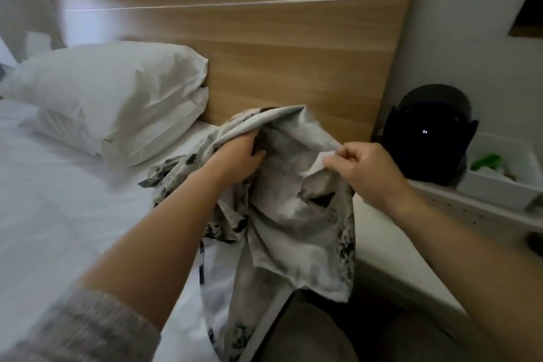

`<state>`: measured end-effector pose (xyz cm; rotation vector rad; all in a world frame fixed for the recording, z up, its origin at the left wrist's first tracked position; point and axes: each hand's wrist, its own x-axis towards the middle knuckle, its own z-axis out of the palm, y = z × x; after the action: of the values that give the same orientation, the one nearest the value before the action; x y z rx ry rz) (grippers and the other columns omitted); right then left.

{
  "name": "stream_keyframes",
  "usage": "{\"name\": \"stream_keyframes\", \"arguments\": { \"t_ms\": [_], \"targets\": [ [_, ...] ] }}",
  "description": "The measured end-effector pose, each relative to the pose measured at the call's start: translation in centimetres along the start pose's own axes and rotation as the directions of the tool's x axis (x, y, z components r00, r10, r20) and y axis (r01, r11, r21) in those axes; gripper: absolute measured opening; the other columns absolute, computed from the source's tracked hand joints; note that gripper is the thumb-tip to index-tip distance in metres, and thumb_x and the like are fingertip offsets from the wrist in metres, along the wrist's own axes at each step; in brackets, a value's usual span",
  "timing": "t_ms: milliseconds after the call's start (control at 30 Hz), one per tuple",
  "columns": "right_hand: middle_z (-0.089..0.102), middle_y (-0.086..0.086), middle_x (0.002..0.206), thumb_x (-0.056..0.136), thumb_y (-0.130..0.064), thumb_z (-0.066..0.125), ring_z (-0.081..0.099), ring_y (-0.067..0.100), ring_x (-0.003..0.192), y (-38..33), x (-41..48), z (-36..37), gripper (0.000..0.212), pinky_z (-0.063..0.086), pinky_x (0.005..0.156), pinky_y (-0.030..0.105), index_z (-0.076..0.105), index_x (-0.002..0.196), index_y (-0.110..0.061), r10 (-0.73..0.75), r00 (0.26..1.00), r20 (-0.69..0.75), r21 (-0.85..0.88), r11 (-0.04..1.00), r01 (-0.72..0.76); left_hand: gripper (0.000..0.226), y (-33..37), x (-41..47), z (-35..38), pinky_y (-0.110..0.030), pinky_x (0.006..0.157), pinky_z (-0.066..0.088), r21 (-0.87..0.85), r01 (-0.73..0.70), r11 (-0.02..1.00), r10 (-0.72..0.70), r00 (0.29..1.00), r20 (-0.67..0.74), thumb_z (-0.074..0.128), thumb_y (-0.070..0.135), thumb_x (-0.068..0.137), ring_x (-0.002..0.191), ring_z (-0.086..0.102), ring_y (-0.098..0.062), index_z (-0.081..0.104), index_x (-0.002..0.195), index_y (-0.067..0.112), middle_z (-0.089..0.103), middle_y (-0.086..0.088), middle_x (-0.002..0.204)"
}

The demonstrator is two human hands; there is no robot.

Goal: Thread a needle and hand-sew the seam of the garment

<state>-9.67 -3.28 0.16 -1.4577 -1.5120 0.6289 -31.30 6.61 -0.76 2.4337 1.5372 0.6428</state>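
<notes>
Your garment (282, 214) is a pale grey-white cloth with dark blotchy print, crumpled and turned so its faded inner side faces you. It hangs between your 2 hands above the bed's (58, 200) edge, its lower part draping toward your lap. Your left hand (238, 160) is clenched on a bunched fold near the top; your right hand (364, 167) pinches a pale edge between thumb and fingertips. On the right, a white tray (499, 185) holds something green, blurred.
</notes>
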Motion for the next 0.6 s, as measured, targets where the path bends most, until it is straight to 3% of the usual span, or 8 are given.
{"name": "stream_keyframes", "arguments": {
  "t_ms": [100,167,233,300,333,433,500,600],
  "targets": [
    [0.045,-0.012,0.049,0.080,-0.031,0.072,0.045,0.000,0.045,0.4,-0.6,-0.1,0.024,0.035,0.044,0.011,0.057,0.069,-0.017,-0.056,0.981,-0.184,-0.052,0.998,0.047,0.037,-0.3,-1.1,1.7,-0.021,0.083,0.042,0.138,-0.009,0.990,-0.029,0.964,0.266,0.050,0.018,0.096,0.108,0.056,-0.020,0.055,0.132,0.022,0.059,-0.004,0.130],
    [0.040,-0.011,0.045,0.081,-0.029,0.072,0.042,0.002,0.043,0.6,-0.7,0.5,0.022,0.032,0.042,0.013,0.057,0.067,-0.022,-0.123,0.977,-0.174,-0.067,0.991,0.113,0.025,-0.8,-2.8,2.3,-0.026,0.073,0.048,0.143,0.028,0.989,-0.066,0.960,0.273,0.052,0.019,0.095,0.088,0.060,-0.018,0.066,0.115,0.022,0.067,-0.002,0.113],
    [0.044,-0.013,0.042,0.082,-0.032,0.071,0.045,-0.003,0.044,0.5,-0.8,2.1,0.018,0.032,0.043,0.013,0.061,0.069,-0.027,-0.124,0.990,0.066,-0.150,0.980,0.132,0.020,-1.5,-4.7,2.5,-0.025,0.082,0.046,0.098,0.043,0.994,-0.062,0.979,0.194,0.057,0.017,0.093,0.093,0.058,-0.017,0.068,0.110,0.019,0.062,0.000,0.112],
    [0.046,-0.014,0.049,0.083,-0.037,0.070,0.047,-0.009,0.046,0.8,-0.9,4.9,0.013,0.034,0.042,0.011,0.069,0.085,-0.024,-0.030,0.926,0.375,-0.245,0.961,0.130,0.018,-2.1,-6.8,2.3,-0.024,0.090,0.044,0.039,0.036,0.999,-0.040,0.993,0.110,0.061,0.015,0.090,0.098,0.054,-0.016,0.068,0.106,0.018,0.053,0.000,0.113],
    [0.047,-0.014,0.057,0.084,-0.039,0.068,0.049,-0.008,0.051,1.1,-1.0,6.6,0.024,0.033,0.042,0.011,0.069,0.099,-0.021,0.019,0.884,0.467,-0.295,0.946,0.136,0.017,-2.3,-7.9,2.1,-0.025,0.091,0.044,0.034,0.036,0.999,-0.039,0.996,0.085,0.062,0.016,0.090,0.097,0.054,-0.016,0.069,0.105,0.018,0.051,0.000,0.111],
    [0.063,-0.004,0.100,0.083,-0.048,0.064,0.060,0.011,0.097,2.6,-1.4,10.7,0.053,0.049,0.071,0.025,0.056,0.126,-0.018,0.095,0.872,0.481,-0.481,0.860,0.172,0.015,-2.9,-10.5,2.1,-0.027,0.086,0.046,0.071,0.084,0.994,-0.097,0.974,0.207,0.060,0.024,0.091,0.096,0.057,-0.017,0.067,0.104,0.021,0.058,0.001,0.105],
    [0.063,0.004,0.115,0.083,-0.049,0.061,0.058,0.026,0.109,3.8,-1.4,12.4,0.047,0.050,0.083,0.035,0.058,0.117,-0.017,0.107,0.902,0.419,-0.609,0.770,0.191,0.021,-3.1,-11.9,2.7,-0.029,0.083,0.049,0.125,0.168,0.978,-0.204,0.901,0.383,0.060,0.036,0.091,0.095,0.060,-0.016,0.065,0.105,0.022,0.064,0.002,0.104],
    [0.066,0.007,0.096,0.089,-0.037,0.057,0.062,0.028,0.094,4.5,-0.9,12.6,0.018,0.048,0.071,0.035,0.057,0.082,-0.020,0.083,0.930,0.359,-0.602,0.782,0.163,0.047,-3.6,-12.8,3.9,-0.035,0.085,0.049,0.247,0.251,0.936,-0.346,0.785,0.514,0.054,0.058,0.088,0.099,0.058,-0.020,0.062,0.116,0.020,0.063,-0.003,0.114]
  ]
}}
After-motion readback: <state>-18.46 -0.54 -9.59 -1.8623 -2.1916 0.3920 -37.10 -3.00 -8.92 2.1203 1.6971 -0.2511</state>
